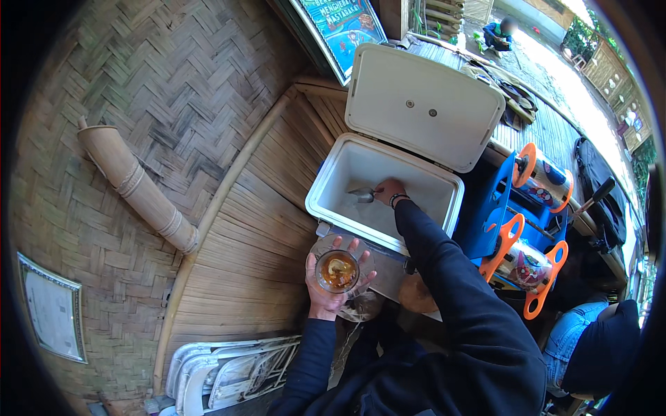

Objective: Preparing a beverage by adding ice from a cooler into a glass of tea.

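Note:
My left hand (323,301) is wrapped from below around a clear saucer (366,259) with a glass of amber drink (338,271) on it; pale pieces show in the drink. Just in front stands a white cooler box (436,229), its lid (427,104) swung up and back. My right arm reaches down into the box. There my right hand (390,190), a dark band at its wrist, grips a small metal scoop (362,195) near the box's inner wall. What lies at the bottom of the box is hard to make out.
Right of the box is a blue rack (485,220) with orange-ended rollers (544,186). Folded white chairs (232,374) lean at lower left under a woven bamboo wall (173,90). A person in jeans (572,340) is close on the right; another person (497,36) crouches far off outside.

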`<state>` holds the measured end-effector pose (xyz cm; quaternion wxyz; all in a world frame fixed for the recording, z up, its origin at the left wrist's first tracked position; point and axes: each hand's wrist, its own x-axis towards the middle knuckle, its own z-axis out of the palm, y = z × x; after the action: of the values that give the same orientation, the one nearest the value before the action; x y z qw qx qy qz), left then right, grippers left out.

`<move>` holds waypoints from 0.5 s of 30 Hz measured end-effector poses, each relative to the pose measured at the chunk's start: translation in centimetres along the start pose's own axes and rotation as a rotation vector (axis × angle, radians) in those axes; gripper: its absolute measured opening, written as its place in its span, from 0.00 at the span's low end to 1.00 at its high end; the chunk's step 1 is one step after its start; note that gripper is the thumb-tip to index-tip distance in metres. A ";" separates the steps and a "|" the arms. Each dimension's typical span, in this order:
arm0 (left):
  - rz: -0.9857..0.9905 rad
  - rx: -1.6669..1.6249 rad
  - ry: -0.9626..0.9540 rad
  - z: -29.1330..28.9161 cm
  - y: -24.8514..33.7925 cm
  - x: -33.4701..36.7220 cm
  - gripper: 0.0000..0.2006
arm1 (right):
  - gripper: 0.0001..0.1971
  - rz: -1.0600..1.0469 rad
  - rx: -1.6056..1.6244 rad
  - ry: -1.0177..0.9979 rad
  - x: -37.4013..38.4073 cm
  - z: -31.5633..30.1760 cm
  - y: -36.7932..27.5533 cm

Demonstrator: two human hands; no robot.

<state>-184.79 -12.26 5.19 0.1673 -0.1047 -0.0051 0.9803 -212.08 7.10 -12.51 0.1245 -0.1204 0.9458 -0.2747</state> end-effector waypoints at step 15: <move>-0.036 -0.045 -0.026 -0.5 0.0 -0.1 0.35 | 0.10 0.107 -0.308 0.135 0.0 -0.7 -6.5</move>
<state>-184.58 -12.35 4.70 0.1824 -0.0953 -0.0313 0.9781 -211.22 2.09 -8.35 0.0551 -0.0689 0.9879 -0.1273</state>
